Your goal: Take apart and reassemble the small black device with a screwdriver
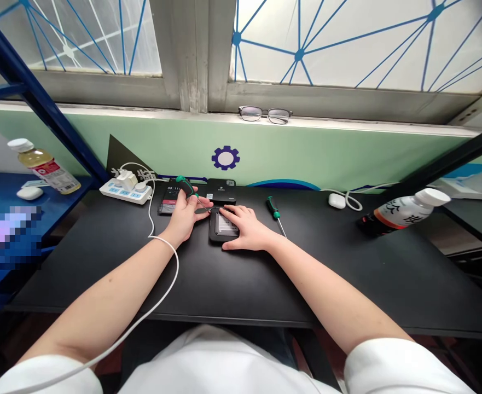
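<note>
My left hand (pixel 185 216) is closed round a green and black screwdriver (pixel 186 186), whose thin shaft slants down toward the upper left corner of a small black device (pixel 218 237). That device lies on the black table and has a pale label on its top. Resting over its right side is my right hand (pixel 247 226), fingers spread, the thumb by its lower edge. A second green and black screwdriver (pixel 272 208) lies to the right of my right hand. Behind my left hand is a phone (pixel 167 207) with a timer showing.
A black box (pixel 224 191) is at the table's back edge. A white power strip (pixel 126 192) with plugs stands left, its white cable crossing my left forearm. On the right are a white earbud case (pixel 337 201) and a tilted bottle (pixel 405 213). Glasses (pixel 265 114) rest on the sill.
</note>
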`<state>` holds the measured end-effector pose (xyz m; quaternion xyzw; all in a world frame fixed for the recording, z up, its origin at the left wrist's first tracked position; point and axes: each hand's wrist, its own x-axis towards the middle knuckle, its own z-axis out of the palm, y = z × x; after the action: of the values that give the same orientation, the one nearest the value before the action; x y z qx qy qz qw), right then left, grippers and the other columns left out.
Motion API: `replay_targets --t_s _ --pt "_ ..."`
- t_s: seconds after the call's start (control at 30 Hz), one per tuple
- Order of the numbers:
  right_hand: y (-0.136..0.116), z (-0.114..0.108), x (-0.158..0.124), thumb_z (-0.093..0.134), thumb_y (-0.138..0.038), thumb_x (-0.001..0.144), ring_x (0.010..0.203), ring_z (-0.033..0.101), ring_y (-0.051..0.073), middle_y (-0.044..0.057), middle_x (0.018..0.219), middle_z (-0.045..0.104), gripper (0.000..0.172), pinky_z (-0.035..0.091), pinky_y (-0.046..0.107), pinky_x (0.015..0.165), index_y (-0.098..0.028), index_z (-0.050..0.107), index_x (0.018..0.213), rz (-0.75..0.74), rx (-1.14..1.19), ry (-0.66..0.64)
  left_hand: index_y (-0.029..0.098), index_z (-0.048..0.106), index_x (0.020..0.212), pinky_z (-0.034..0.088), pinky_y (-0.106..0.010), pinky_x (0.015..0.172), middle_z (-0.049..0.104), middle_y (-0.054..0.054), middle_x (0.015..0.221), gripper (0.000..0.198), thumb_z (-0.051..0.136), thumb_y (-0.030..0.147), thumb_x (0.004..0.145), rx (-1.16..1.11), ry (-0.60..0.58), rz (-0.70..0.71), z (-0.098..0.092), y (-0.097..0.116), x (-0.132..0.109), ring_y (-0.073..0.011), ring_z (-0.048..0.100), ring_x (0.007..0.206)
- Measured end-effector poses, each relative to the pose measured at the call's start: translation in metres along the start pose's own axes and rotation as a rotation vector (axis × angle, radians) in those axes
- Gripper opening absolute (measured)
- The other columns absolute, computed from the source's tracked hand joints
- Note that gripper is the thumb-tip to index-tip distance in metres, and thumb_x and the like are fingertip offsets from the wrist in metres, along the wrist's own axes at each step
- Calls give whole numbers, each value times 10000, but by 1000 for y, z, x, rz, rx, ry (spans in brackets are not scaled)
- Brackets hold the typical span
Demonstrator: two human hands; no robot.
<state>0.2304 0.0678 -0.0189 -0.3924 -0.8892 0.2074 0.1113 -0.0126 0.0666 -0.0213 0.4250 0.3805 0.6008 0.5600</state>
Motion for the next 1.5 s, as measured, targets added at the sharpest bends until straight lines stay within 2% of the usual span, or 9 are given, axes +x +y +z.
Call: replay_targets --t_s 0.57,0.87,1.13,1.33,1.5 --pt "-4 -1 -2 840 -705 784 1618 323 459 194 1779 361 1141 258 681 1308 -245 371 1716 6 0 -2 294 518 1199 643 -528 934 777 -8 1004 540 827 623 901 10 -26 21 0 3 -1 -257 792 1039" --pt "-6 -2 -1 831 -695 791 1619 312 461 198 1782 356 1134 240 680 1316 -222 373 1715 22 -6 -15 282 526 1182 646 -495 955 768 -1 979 561 824 661 895 129 -62 55 2 6 -3 -244 789 1049" --pt "-5 -1 -2 805 -717 804 1603 325 472 190 1776 367 1113 254 698 1294 -260 365 1718 2 -9 -3 278 550 1186 647 -488 967 777 -19 965 515 785 656 928 185 -40 81 6 3 -6 -249 788 1059" --pt "-4 0 -2 801 -713 805 1592 340 465 197 1763 385 1103 253 694 1293 -242 382 1710 1 -6 7 263 569 1139 646 -477 963 777 -29 940 577 830 699 865 189 -36 88 8 1 -7 -246 792 1011" --pt "-6 0 -2 814 -690 799 1601 330 459 189 1771 377 1104 247 687 1302 -235 385 1709 12 -1 2 268 562 1156 652 -491 954 768 -18 954 579 828 696 870 137 22 73 9 2 -6 -245 790 1018"
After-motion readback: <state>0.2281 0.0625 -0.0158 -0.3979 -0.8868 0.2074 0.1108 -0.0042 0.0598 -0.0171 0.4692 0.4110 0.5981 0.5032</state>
